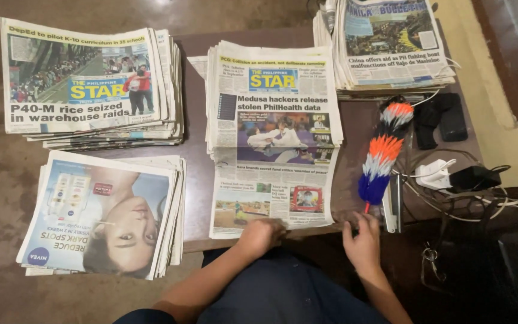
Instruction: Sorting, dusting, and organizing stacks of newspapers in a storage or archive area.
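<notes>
Left hand (pixel 261 235): curled, fingers resting on the bottom edge of the unfolded newspaper (pixel 273 141) at the near edge of the table (pixel 194 198); I cannot tell whether the fingers pinch the sheet or only press on it. Right hand (pixel 363 242): loosely spread, nothing gripped, fingertips at the near edge of the table just below the handle end of the feather duster (pixel 382 153).

Unfolded newspaper tops a pile in the middle of the table, its lower half hanging open toward me and reaching the near edge. Feather duster lies just beside that pile on the right, slanted, blue tuft nearest my right hand, then white and orange bands running toward the far right.

Outward: folded newspaper stack (pixel 88 81) at the far left, overhanging the left edge of the table. Second stack, advertisement side up (pixel 106 216), sits near-left, below the first, largely off the table's left edge. Third stack (pixel 391 45) at the far right corner. White charger with cables (pixel 436 174) and black pouch (pixel 442 117) lie along the right edge, beyond the duster
</notes>
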